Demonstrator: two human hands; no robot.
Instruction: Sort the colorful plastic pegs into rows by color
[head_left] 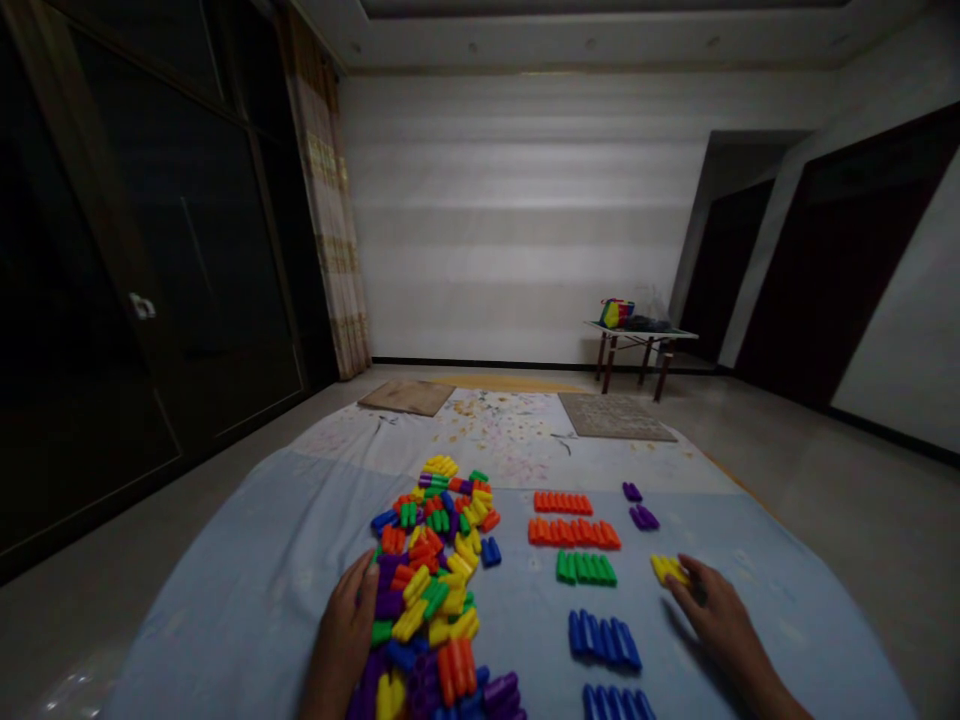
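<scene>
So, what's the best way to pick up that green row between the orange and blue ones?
Probably from above, gripping its left and right ends. The green row lies flat with bare cloth at both ends, while the nearer orange row sits close behind it. Squeezing end to end should also keep the side-by-side tubes together.

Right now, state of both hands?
Left hand: at the left edge of the mixed pile; can't tell if gripping.
Right hand: thumb and fingers closed on yellow pieces.
</scene>
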